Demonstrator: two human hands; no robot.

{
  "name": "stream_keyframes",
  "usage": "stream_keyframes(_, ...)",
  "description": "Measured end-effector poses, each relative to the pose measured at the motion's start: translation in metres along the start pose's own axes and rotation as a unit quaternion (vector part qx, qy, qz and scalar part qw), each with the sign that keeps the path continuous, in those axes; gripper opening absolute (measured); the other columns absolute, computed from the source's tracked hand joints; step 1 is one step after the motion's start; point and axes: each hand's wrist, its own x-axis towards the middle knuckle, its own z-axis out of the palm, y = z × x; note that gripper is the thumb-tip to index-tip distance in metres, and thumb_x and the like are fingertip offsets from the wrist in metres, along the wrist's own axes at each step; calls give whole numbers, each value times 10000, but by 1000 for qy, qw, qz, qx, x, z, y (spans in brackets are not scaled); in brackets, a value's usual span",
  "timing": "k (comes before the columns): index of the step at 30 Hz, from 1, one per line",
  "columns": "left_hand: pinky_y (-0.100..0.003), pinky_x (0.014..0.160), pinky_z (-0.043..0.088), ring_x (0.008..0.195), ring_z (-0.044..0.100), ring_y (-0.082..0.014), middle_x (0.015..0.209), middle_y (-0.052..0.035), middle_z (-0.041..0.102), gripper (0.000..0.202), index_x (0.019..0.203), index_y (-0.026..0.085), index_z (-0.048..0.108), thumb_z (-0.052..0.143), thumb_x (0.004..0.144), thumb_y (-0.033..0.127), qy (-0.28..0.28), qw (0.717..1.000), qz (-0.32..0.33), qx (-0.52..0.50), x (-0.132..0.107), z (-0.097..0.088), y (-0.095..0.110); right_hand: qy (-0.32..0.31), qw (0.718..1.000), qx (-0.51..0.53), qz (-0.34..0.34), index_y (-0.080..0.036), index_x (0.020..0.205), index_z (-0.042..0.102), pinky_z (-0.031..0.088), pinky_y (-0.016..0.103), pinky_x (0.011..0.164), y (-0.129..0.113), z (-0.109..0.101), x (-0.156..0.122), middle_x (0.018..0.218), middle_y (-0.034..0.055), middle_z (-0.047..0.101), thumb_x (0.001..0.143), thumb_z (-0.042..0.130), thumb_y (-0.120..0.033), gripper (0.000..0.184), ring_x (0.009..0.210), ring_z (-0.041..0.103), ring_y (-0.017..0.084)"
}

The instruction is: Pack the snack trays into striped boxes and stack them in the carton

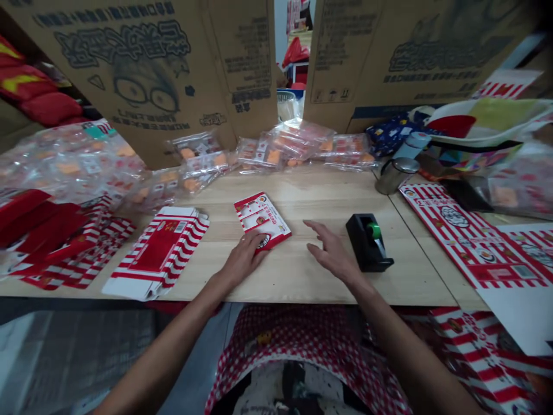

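Note:
A small red-and-white cardboard box [273,218] with cut-out windows lies slantwise on the table. My left hand [245,258] is on the near left corner of this box, fingers bent over the top and thumb by the near edge. To the right of the box, my right hand [330,251] hovers low over the wood with fingers apart and nothing in it. Close beside that hand stands a black tape dispenser [365,245] with a green-cored roll [374,230]. Left of my left hand is a stack of flat striped cartons [162,248].
Clear plastic packets [203,164] with orange pieces line the back of the wooden table [311,288], below large brown cartons [142,69]. More packets [64,161] and red folded card [47,225] heap at left. A metal-lidded jar [396,174] and striped sheets [470,236] are right.

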Motion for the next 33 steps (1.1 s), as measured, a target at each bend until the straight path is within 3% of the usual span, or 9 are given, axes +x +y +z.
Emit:
stream_keyframes(4,-344,1002,493,1161,640,-258,1305,-118,663,456,1336,202,595,624,926,400,29,992,43,-118,18,-58,28,-15,987,-26,-155,-276,1557,313,279,592,1212,-35,-2,24,1640,99,302,800,575,-152,810,1516,265,315)
stream_keyframes(7,-244,806,521,912,680,-180,1082,-75,728,379,1262,174,652,557,971,396,73,979,54,-180,32,-102,50,-15,972,-32,-232,-328,1591,219,400,538,1158,-69,-23,29,1630,78,313,843,554,-125,845,1458,362,301)
stream_keyframes(9,-218,723,515,791,660,-140,1039,-61,727,382,1271,180,662,542,983,400,92,974,69,-197,40,-114,56,-8,970,-36,-239,-332,1591,222,502,495,1061,-81,-34,30,1570,96,395,867,546,-130,819,1344,485,294)
stream_keyframes(13,-195,584,494,635,605,-87,1041,-54,716,340,1258,218,687,570,982,380,102,958,119,-239,54,-102,53,31,973,-64,-219,-298,1568,273,576,444,930,-76,-40,27,1421,120,533,885,536,-122,752,1112,614,258)
stream_keyframes(16,-203,619,515,715,637,-112,1030,-60,716,361,1238,219,697,694,912,372,124,947,156,-251,63,-89,50,64,972,-105,-201,-293,1574,259,588,413,887,-67,-39,21,1394,125,563,894,521,-95,755,1012,651,237)
stream_keyframes(21,-209,651,528,732,643,-110,1079,-50,733,486,1306,251,652,782,844,332,154,950,164,-215,78,-86,58,64,968,-123,-207,-319,1549,312,580,390,904,-61,-41,17,1479,106,514,907,483,-65,711,1075,659,236)
stream_keyframes(25,-291,847,557,970,703,-179,1147,-80,751,402,1296,244,667,712,905,327,126,956,185,-189,80,-75,56,48,974,-111,-189,-287,1512,361,561,378,924,-48,-42,19,1441,104,546,911,473,-62,652,1100,650,224)
stream_keyframes(29,-291,753,558,848,708,-167,988,-77,763,292,1226,216,704,658,942,272,116,949,207,-206,74,-56,54,54,978,-96,-174,-267,1367,494,534,373,927,-33,-37,15,1251,77,644,922,467,-67,489,1084,645,218)
stream_keyframes(33,-298,771,564,892,704,-173,1003,-87,751,241,1167,195,711,668,932,233,133,950,235,-154,74,-59,80,115,973,-72,-189,-265,1314,517,534,342,865,-40,-28,4,1163,72,638,945,455,-79,418,1036,640,204)
